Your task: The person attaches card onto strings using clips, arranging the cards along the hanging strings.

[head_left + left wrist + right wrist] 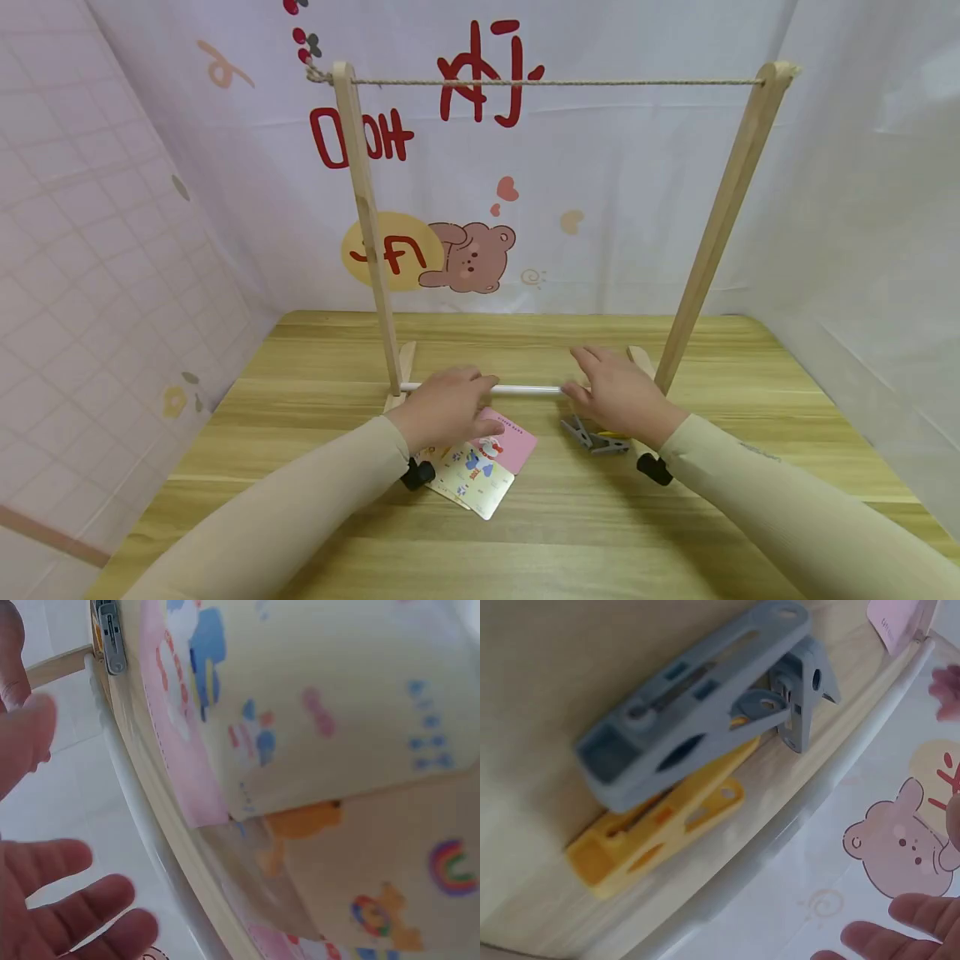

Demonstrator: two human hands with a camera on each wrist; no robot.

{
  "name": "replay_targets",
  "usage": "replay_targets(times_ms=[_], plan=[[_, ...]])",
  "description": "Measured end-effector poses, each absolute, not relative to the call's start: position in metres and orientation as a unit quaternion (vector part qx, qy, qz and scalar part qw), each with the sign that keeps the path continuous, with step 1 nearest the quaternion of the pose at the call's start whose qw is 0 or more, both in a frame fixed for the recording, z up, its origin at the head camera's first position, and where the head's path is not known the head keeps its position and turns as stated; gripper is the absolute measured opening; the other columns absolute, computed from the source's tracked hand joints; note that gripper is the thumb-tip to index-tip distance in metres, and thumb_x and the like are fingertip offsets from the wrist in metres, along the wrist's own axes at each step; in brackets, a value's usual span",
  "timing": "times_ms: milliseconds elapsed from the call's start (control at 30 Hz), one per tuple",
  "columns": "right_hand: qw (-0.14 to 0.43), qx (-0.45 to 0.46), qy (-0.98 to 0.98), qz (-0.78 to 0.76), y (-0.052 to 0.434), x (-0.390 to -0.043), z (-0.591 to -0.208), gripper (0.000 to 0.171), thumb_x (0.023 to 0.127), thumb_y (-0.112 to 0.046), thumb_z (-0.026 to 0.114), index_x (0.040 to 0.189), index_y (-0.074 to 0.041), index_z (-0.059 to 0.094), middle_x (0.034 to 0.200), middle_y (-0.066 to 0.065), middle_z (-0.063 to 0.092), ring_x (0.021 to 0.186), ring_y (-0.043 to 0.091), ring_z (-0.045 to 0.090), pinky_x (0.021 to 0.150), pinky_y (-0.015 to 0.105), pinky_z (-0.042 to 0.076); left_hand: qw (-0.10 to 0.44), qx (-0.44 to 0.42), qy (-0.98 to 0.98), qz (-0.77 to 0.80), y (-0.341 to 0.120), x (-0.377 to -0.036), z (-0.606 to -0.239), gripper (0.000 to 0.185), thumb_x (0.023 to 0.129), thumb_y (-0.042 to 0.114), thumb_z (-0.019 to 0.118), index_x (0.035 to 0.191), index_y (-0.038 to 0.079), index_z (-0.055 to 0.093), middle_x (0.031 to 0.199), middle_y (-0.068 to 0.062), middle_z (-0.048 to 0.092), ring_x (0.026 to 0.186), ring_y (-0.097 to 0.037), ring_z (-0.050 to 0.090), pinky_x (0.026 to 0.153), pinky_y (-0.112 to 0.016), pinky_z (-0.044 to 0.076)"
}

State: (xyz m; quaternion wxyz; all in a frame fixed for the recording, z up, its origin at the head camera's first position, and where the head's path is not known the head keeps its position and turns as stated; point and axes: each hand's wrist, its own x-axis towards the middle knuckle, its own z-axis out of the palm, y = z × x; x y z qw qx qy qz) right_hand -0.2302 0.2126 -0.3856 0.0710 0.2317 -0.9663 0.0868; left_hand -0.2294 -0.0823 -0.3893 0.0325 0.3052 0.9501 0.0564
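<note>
My left hand (450,408) hovers above a loose group of printed cards, its fingers spread and holding nothing. A pink card (517,442) and a cream card (480,483) overlap on the table; the cream one has blue and orange pictures. Another card with a rainbow (420,877) lies partly under it in the left wrist view. My right hand (618,392) is above the clothespins, fingers loosely extended. Two grey clothespins (697,697) and a yellow clothespin (652,817) lie close together. The thin white rod (528,389) runs behind the cards, near both hands' fingertips.
A wooden frame straddles the work area, with a left post (367,225) and a right post (720,225). Twine (600,82) stretches between their tops. White printed cloth (637,167) hangs behind and at both sides of the wooden table (600,533).
</note>
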Motion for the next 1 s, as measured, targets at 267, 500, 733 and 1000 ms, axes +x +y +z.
replay_targets(times_ms=[267, 500, 733, 1000], plan=[[0.077, 0.256, -0.961, 0.067, 0.224, -0.22, -0.385, 0.042, 0.101, -0.029, 0.073, 0.128, 0.002, 0.068, 0.121, 0.019, 0.073, 0.111, 0.038, 0.07, 0.093, 0.052, 0.059, 0.079, 0.274, 0.958, 0.026, -0.084, -0.216, -0.397, 0.084, 0.088, 0.072, 0.071, 0.15, 0.018, 0.057, 0.13, -0.004, 0.065, 0.104, -0.019, 0.064, 0.085, -0.04, 0.055], [0.066, 0.272, -0.958, 0.065, 0.229, -0.214, -0.386, 0.037, 0.098, -0.032, 0.076, 0.119, -0.001, 0.074, 0.11, 0.013, 0.074, 0.097, 0.03, 0.072, 0.079, 0.044, 0.062, 0.091, 0.254, 0.962, 0.038, -0.084, -0.208, -0.401, 0.073, 0.084, 0.072, 0.075, 0.132, 0.018, 0.065, 0.108, 0.004, 0.063, 0.099, -0.015, 0.061, 0.081, -0.035, 0.052], [0.058, 0.273, -0.958, 0.064, 0.231, -0.21, -0.39, 0.037, 0.097, -0.034, 0.077, 0.117, -0.003, 0.075, 0.107, 0.01, 0.075, 0.095, 0.028, 0.072, 0.077, 0.043, 0.062, 0.091, 0.26, 0.96, 0.045, -0.085, -0.202, -0.404, 0.082, 0.083, 0.069, 0.078, 0.142, 0.014, 0.062, 0.117, -0.001, 0.064, 0.103, -0.017, 0.061, 0.087, -0.034, 0.053], [0.043, 0.286, -0.956, 0.054, 0.234, -0.207, -0.392, 0.036, 0.096, -0.034, 0.078, 0.116, -0.004, 0.076, 0.103, 0.009, 0.075, 0.091, 0.023, 0.072, 0.076, 0.04, 0.061, 0.086, 0.26, 0.961, 0.046, -0.085, -0.199, -0.407, 0.083, 0.08, 0.065, 0.084, 0.142, 0.014, 0.062, 0.12, -0.002, 0.063, 0.102, -0.018, 0.061, 0.087, -0.034, 0.052]])
